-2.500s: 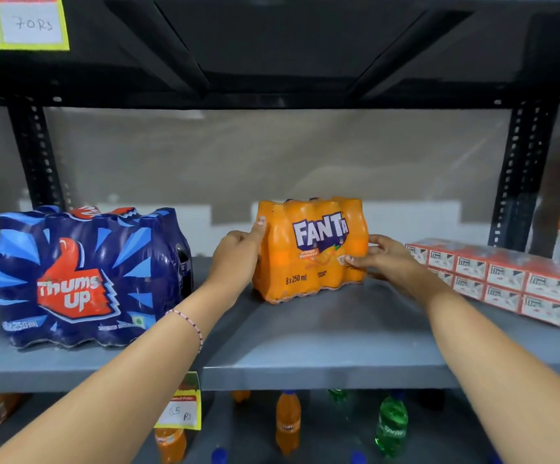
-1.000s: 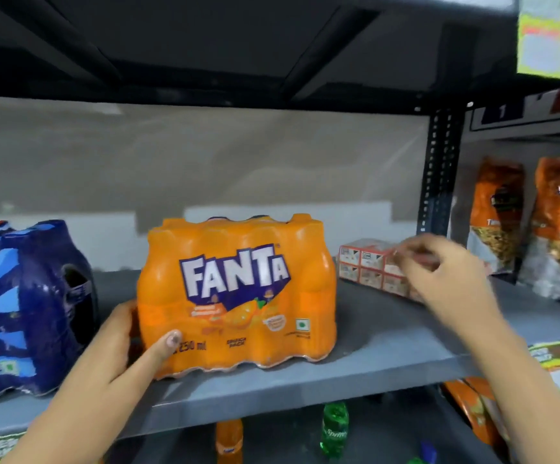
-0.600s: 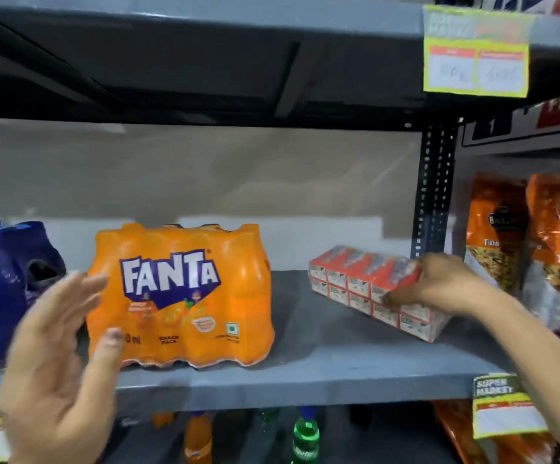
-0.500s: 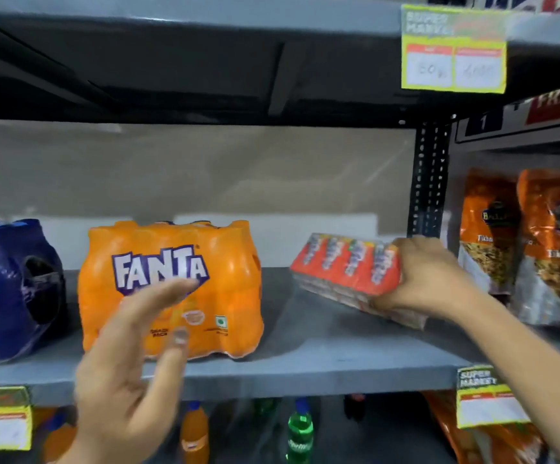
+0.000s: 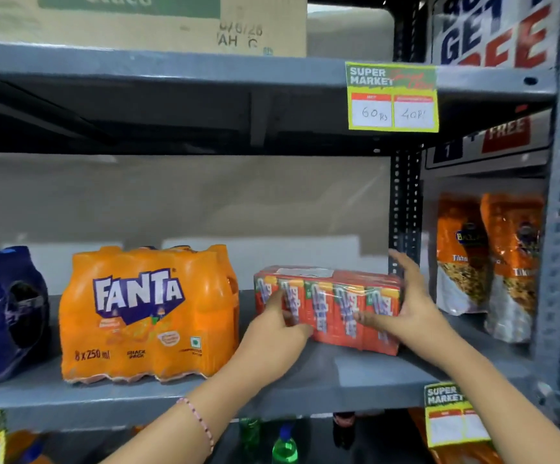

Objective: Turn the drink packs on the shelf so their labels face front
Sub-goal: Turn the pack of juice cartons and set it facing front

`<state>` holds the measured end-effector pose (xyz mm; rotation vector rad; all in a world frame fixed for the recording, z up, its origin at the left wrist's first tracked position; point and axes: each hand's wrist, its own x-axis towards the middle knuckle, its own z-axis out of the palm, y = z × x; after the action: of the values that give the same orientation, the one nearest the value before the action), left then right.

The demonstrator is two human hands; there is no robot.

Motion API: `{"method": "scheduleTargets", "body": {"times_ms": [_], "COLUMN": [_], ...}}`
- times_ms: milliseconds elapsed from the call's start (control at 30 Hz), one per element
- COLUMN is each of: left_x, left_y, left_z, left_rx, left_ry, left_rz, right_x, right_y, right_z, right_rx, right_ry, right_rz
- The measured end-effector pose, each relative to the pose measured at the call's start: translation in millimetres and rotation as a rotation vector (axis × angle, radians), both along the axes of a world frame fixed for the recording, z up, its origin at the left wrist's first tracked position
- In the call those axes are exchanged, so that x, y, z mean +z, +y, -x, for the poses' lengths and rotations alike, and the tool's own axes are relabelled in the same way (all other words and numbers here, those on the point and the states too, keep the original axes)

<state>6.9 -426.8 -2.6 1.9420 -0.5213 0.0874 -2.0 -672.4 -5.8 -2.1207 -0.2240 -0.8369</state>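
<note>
- Two hands hold the red carton pack (image 5: 330, 308) on the grey shelf (image 5: 305, 380): the left hand (image 5: 273, 333) at its lower left front, the right hand (image 5: 409, 313) wrapped round its right end.
- Left fingers (image 5: 277, 301) lie flat against the front face; right fingers (image 5: 399, 262) are spread, thumb across the front and the others reaching over the end toward the back. Both press on the pack.
- Pack: a row of small red-and-orange cartons in clear wrap, printed fronts turned toward the camera, a white sticker on top. It sits right of centre, its right end slightly closer to the front edge.
- Fanta pack (image 5: 148, 313) stands just left of it, label forward, marked 8 x 250 ml; a narrow gap lies between the two, and the left hand reaches in front of that gap.
- Blue pack (image 5: 4, 313) at far left shows its side with a handle hole.
- Black upright (image 5: 404, 202) stands behind the right hand; snack bags (image 5: 488, 262) stand beyond it.
- Bare shelf lies in front of the carton pack and behind it to the back wall.
- Price tag (image 5: 392, 97) hangs from the shelf above; a second tag (image 5: 452, 416) sits on this shelf's front edge; bottles (image 5: 283, 447) show below.
</note>
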Motion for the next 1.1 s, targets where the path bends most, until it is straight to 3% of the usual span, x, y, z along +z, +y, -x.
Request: {"method": "scheduleTargets", "body": {"times_ms": [100,233,333,467,567,700,800,900,967,1100], "left_x": [4,10,16,15,14,10,-2,-5,4,15], "left_y": [-2,-1,-2,1,4,3,0,-5,-8,-8], "left_z": [-3,-6,-5,-4,5,8,24,45,46,29], "left_rx": [0.004,-0.109,-0.292,-0.421,-0.369,-0.042,0.106,0.035,0.015,-0.016], "left_ry": [0.107,0.276,0.309,0.4,0.356,0.265,-0.041,-0.264,-0.276,-0.121], "left_rz": [0.072,0.072,0.077,0.25,0.316,0.401,0.395,0.307,0.272,0.254], "right_x": [-2,-1,-6,-15,-9,11,31,50,56,50], "right_y": [-3,12,25,46,59,45,13,-3,-2,4], "right_z": [8,28,48,69,76,49,-5,-55,-84,-115], "right_rx": [0.148,0.109,0.059,0.135,0.214,0.159,0.047,0.086,0.115,0.236], "right_ry": [0.155,0.147,0.058,0.001,0.03,0.115,0.143,0.241,0.298,0.52], "right_rz": [-0.369,-0.548,-0.591,-0.593,-0.605,-0.48,-0.405,-0.369,-0.334,-0.35]}}
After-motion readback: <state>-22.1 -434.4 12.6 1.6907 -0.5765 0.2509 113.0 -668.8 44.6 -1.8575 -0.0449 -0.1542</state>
